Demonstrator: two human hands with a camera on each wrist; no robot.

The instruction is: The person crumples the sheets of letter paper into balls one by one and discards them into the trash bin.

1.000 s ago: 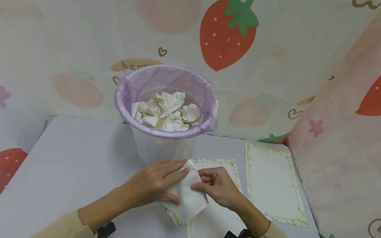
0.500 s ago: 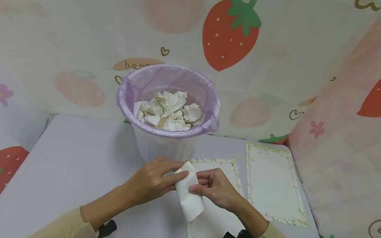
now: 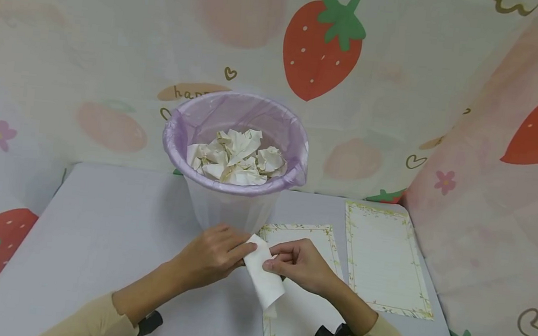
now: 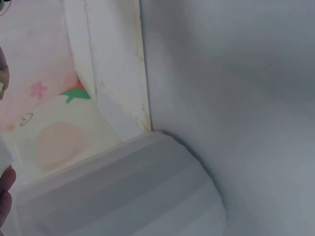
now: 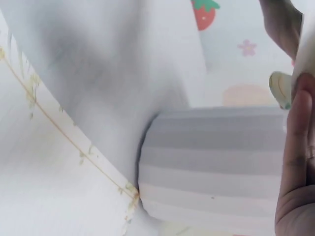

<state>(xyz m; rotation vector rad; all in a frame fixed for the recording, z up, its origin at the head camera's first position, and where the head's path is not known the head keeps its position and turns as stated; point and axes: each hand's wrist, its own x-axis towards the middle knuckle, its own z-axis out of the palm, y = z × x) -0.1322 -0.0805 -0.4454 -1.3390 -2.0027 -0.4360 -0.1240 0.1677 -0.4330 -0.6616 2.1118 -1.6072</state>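
A folded sheet of paper [image 3: 263,278], white side outward, is held between both hands in front of the bin. My left hand [image 3: 214,254] pinches its upper left edge, thumb on top. From the other side my right hand [image 3: 305,266] grips it with thumb and curled fingers. Below the hands lies a flat sheet with a leafy printed border [image 3: 303,323], partly covered by them. In the right wrist view, fingers [image 5: 298,137] hold the paper [image 5: 306,49] at the right edge. Only fingertips [image 4: 6,184] show at the left edge of the left wrist view.
A white bin [image 3: 231,207] with a purple liner [image 3: 179,143] stands behind the hands, holding several crumpled papers [image 3: 238,157]. A second bordered sheet [image 3: 388,260] lies at the table's right. A strawberry-printed curtain [image 3: 378,92] encloses the table [image 3: 112,228].
The paper has gone from a wider folded piece to a narrow strip, and its patterned corner is no longer visible. Both hands have shifted slightly left with it.
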